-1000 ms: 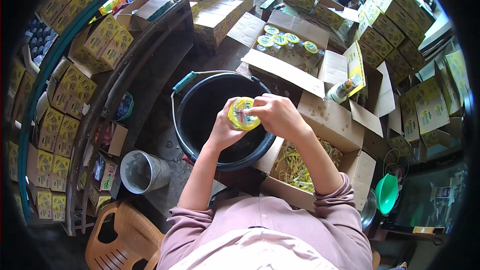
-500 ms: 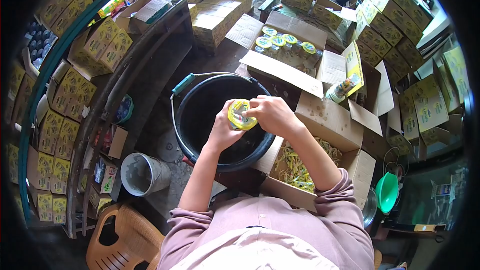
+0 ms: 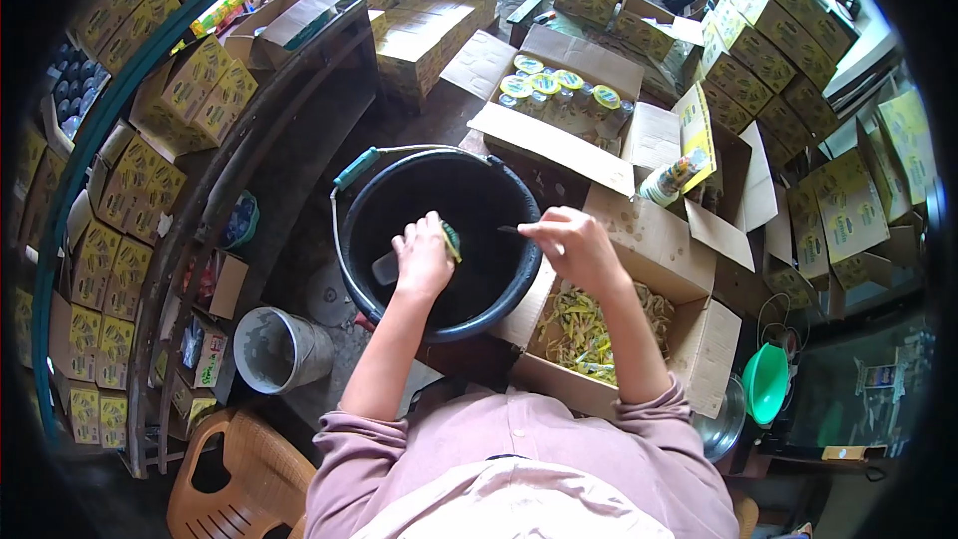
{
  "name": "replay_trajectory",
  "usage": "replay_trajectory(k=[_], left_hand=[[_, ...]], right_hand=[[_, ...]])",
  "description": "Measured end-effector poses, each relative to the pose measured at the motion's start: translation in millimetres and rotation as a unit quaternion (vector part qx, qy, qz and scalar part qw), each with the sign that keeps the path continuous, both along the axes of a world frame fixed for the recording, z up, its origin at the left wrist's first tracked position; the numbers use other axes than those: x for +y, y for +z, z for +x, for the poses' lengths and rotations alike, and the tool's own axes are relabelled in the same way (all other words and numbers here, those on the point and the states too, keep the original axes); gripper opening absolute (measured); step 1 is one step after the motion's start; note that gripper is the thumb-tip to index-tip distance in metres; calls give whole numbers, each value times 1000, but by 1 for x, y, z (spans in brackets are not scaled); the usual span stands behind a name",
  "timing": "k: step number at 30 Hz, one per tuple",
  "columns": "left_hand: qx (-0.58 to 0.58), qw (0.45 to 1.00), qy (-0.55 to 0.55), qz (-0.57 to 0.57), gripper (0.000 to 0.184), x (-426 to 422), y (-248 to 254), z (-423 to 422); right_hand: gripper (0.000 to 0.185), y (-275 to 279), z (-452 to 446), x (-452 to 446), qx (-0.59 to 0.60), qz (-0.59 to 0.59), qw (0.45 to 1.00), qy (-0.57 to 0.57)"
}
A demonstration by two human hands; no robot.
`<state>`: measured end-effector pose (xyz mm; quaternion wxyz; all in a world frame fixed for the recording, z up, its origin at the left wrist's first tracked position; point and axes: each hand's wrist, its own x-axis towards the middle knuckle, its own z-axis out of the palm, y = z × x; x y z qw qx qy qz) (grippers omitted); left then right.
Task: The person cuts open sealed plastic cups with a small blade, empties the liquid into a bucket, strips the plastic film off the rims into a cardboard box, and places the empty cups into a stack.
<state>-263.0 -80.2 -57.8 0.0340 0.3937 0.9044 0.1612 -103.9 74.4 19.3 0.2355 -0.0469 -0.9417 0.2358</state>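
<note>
My left hand (image 3: pixel 424 258) grips a clear plastic drink cup (image 3: pixel 385 269) over the big black bucket (image 3: pixel 356 284). The cup lies tilted on its side, its yellow-green lid (image 3: pixel 452 242) facing right; the fingers hide much of it. By the bucket's right rim my right hand (image 3: pixel 577 248) pinches a small, thin, dark blade-like tool (image 3: pixel 509 230). Its tip points left, apart from the cup. Inside the bucket it is too dark to make out what it holds.
Several yellow-lidded cups (image 3: pixel 544 83) stand in an open carton (image 3: pixel 564 145) ahead. Another carton (image 3: pixel 649 230) holds yellow scraps (image 3: pixel 589 339). A stack of cups (image 3: pixel 671 180) lies to the right. A grey pail (image 3: pixel 309 349) and brown chair (image 3: pixel 244 469) are at left.
My left hand has lowered into the bucket's opening and moved left, tipping the cup sideways. My right hand has drawn away from the lid to the right, and the thin tool now shows.
</note>
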Motion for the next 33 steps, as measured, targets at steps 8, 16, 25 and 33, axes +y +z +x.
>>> replay_trajectory(k=[8, 16, 25, 33], left_hand=[[59, 964, 7, -260, 42, 14, -7, -2], [59, 859, -86, -501, 35, 43, 8, -14], [120, 833, -102, -530, 49, 52, 39, -22], [107, 851, -108, -503, 56, 50, 76, -30]], right_hand=[[27, -37, 81, -11, 46, -229, 964, -124], [28, -67, 149, -24, 46, -284, 920, -268], [28, -74, 165, -30, 86, -299, 903, -295], [27, -73, 165, -29, 94, -299, 904, -290]])
